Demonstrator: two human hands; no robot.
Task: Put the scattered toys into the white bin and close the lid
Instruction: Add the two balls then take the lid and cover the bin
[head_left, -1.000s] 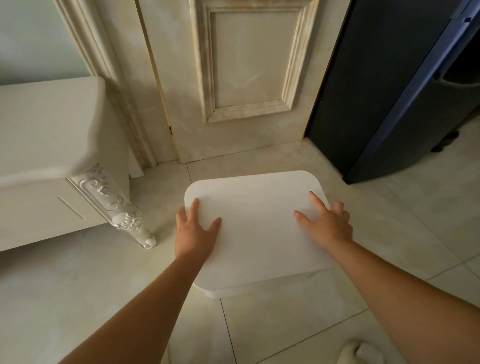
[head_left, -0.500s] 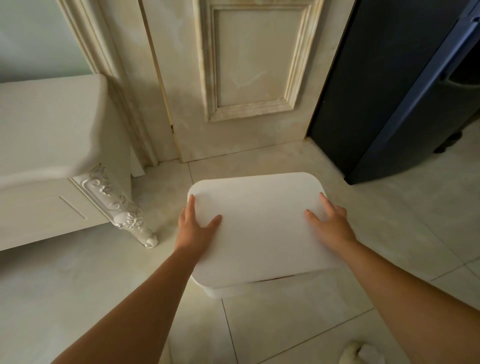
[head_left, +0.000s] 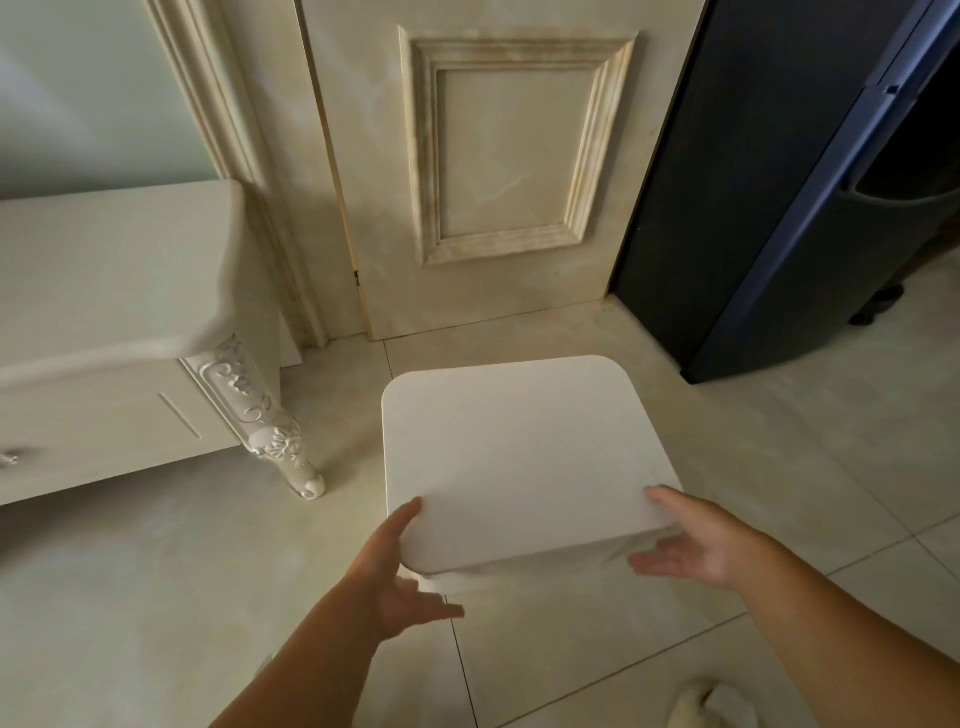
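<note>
Item 1. One white bin (head_left: 524, 564) stands on the tiled floor (head_left: 156, 597), in front of one panelled door (head_left: 509, 156). Only a narrow strip of its near wall shows beneath the lid.

Item 2. One white lid (head_left: 519, 447), flat with rounded corners, lies on top of the bin and covers the opening. The contents are hidden. Whether the lid is fully seated cannot be told.

Item 3. Two bare hands are in view, one at each near corner of the lid.
- Left hand (head_left: 395, 577): the thumb lies against the near-left corner edge of the lid. The fingers (head_left: 436, 610) are stretched out below, in front of the bin wall, and blurred. The grip is apart, with nothing clasped.
- Right hand (head_left: 696, 540): the thumb rests on the lid's top at the near-right corner. The fingers reach along the bin's near wall under the lid edge. The grip is likewise apart, with the fingers straight. Contact of the fingers with the wall cannot be confirmed.

Item 4. Surroundings:
- One cream cabinet (head_left: 104, 291) stands to the left, with one carved leg (head_left: 249, 410) visible, well apart from the bin.
- One dark unit (head_left: 727, 182) stands to the right of the door.
- One pale soft item (head_left: 711, 704) lies at the lower frame edge. It cannot be identified.
</note>
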